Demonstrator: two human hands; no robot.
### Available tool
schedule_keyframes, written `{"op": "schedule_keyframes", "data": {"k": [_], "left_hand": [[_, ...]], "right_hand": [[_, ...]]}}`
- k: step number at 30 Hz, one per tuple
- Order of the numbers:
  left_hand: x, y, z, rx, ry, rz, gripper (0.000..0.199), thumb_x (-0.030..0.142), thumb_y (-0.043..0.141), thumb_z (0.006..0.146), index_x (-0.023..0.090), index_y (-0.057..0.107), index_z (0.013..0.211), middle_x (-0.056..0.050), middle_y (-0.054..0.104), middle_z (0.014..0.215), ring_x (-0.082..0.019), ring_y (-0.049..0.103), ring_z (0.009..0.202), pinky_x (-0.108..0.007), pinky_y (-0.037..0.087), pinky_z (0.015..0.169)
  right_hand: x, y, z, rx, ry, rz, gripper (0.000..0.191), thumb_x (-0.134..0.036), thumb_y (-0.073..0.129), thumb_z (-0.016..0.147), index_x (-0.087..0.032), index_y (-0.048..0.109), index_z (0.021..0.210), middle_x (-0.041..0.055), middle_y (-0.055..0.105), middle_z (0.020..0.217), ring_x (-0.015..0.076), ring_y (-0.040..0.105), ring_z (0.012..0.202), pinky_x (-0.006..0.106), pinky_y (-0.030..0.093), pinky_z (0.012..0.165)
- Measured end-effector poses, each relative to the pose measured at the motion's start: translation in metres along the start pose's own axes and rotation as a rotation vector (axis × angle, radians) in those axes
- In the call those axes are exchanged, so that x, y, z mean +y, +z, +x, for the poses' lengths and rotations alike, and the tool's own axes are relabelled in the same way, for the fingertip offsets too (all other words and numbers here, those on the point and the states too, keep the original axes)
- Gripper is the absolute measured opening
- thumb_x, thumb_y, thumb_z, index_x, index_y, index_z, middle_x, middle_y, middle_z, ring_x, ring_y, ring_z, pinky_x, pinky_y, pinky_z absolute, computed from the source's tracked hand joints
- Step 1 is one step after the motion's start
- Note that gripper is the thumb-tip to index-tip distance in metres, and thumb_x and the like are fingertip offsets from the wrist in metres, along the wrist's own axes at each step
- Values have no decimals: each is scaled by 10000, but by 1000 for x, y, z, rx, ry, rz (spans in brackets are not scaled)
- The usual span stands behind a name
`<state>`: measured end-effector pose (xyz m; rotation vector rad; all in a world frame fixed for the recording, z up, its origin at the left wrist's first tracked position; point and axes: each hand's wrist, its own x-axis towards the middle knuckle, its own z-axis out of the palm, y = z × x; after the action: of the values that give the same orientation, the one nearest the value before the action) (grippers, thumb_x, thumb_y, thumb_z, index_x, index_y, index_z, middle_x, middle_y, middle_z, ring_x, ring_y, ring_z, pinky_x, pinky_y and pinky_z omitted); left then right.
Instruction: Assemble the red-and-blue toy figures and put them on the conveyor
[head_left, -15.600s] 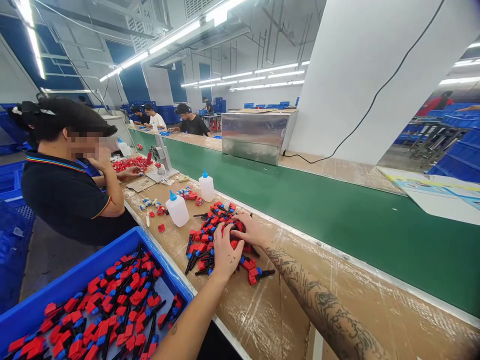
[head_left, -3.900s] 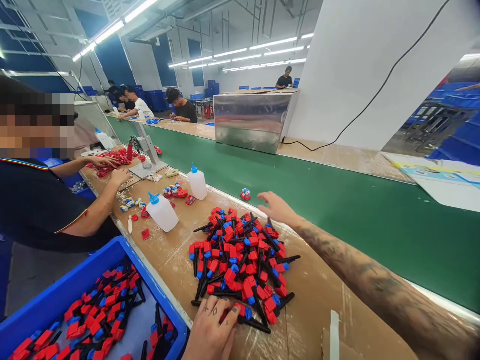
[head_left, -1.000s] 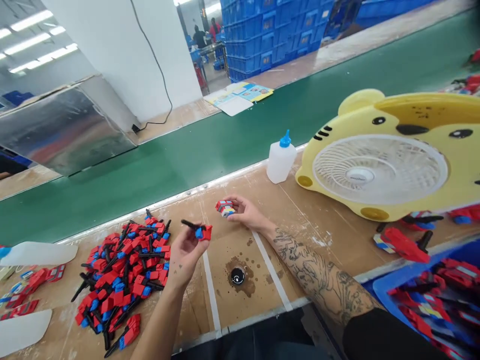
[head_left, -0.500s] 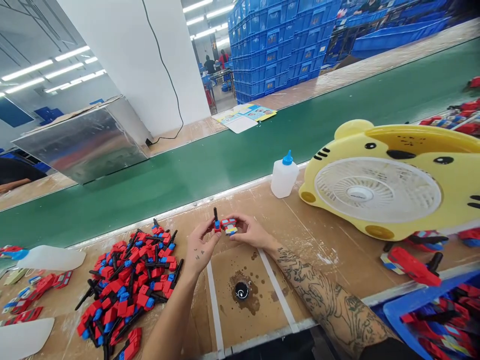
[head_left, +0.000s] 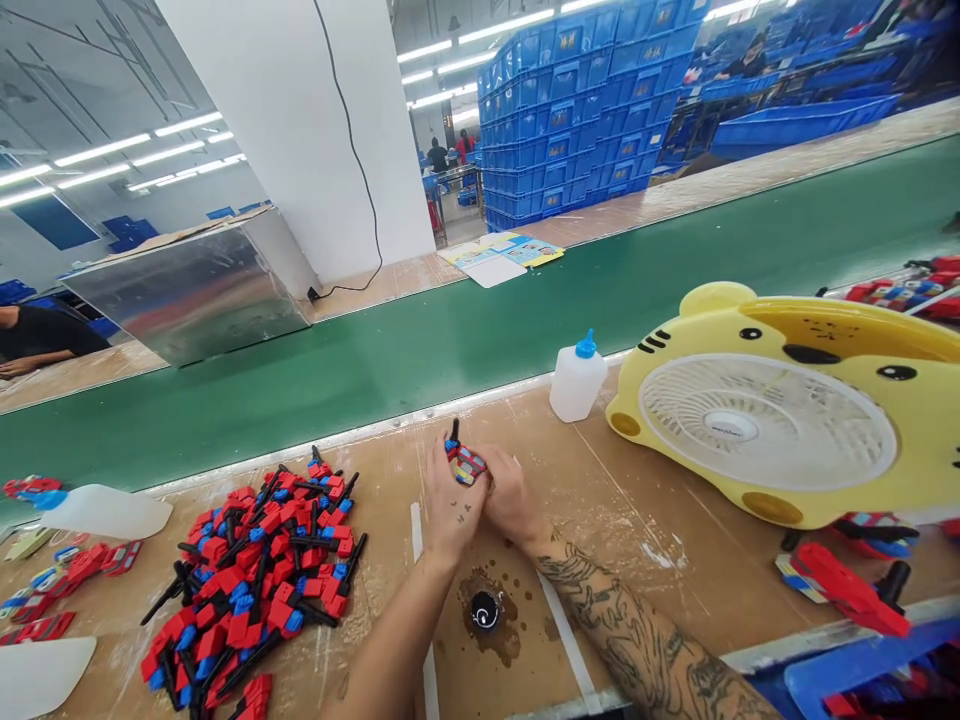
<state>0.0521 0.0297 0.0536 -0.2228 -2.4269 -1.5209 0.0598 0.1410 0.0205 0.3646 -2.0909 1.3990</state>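
Both my hands meet near the middle of the bench, closed around one small red, blue and grey toy part with a black peg sticking up. My left hand wraps its left side, and my right hand presses on its right side. Below the hands, a small round black cap or dish sits amid wet spots on the brown board. A large pile of red and blue pieces with black rods lies left of my left forearm.
A white bottle with blue tip stands beside a yellow animal-faced fan on the right. Another bottle lies at left. Beyond runs a green belt; a blue bin is at lower right.
My hands have come together; the two pieces held apart before now meet as one between them. The view has shifted slightly, so the surroundings sit lower in the picture.
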Motion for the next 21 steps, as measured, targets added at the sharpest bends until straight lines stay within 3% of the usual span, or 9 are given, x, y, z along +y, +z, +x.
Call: {"op": "schedule_keyframes", "data": {"k": [4, 7, 9, 12, 15, 18, 21], "left_hand": [[6, 9, 19, -60, 78, 102, 653, 178, 743, 707, 231, 522, 1319, -123, 589, 1276, -283, 553, 1224, -417, 436, 1057], [-1, 3, 52, -186, 69, 173, 678, 242, 786, 688, 219, 516, 1310, -86, 644, 1176, -246, 625, 1089, -370, 476, 983], [-8, -6, 83, -250, 20, 254, 699, 290, 805, 686, 206, 507, 1312, -60, 669, 1109, -220, 650, 1008, -336, 492, 935], [-19, -21, 139, -287, -17, 359, 734, 307, 828, 672, 188, 505, 1320, -49, 682, 1072, -211, 654, 968, -314, 498, 900], [-29, -34, 186, -340, -44, 485, 681, 260, 845, 671, 171, 548, 1277, -60, 683, 1053, -221, 647, 968, -318, 506, 881], [-33, -38, 214, -399, -85, 610, 441, 297, 780, 810, 145, 604, 1185, -81, 664, 1073, -226, 643, 967, -387, 537, 872], [-25, -26, 228, -415, -101, 671, 318, 354, 640, 949, 165, 605, 1202, -91, 620, 1192, -228, 633, 1031, -419, 557, 874]], "right_hand": [[6, 2, 0, 78, 62, -27, 351, -146, 535, 869, -182, 592, 1213, 108, 642, 1080, 241, 622, 988, 365, 517, 881], [16, 3, 1, 59, 128, -48, 584, -250, 653, 821, -158, 479, 1371, 120, 635, 1131, 258, 623, 1011, 384, 519, 900], [22, 3, 2, 29, 180, -66, 711, -322, 716, 798, -139, 428, 1422, 85, 648, 1003, 240, 635, 895, 371, 533, 843], [27, 2, 3, -36, 200, -74, 606, -364, 730, 807, -142, 526, 1332, -7, 574, 746, 190, 585, 681, 326, 521, 719], [30, 3, 4, -84, 178, -62, 452, -384, 737, 810, -168, 619, 1189, -24, 542, 692, 179, 560, 645, 302, 487, 669], [32, 4, 3, -94, 198, -62, 411, -389, 748, 801, -179, 645, 1139, -22, 549, 689, 180, 562, 644, 296, 473, 655], [35, 5, 2, -112, 228, -73, 392, -400, 753, 794, -188, 661, 1111, -17, 556, 687, 182, 562, 636, 291, 473, 638]]}}
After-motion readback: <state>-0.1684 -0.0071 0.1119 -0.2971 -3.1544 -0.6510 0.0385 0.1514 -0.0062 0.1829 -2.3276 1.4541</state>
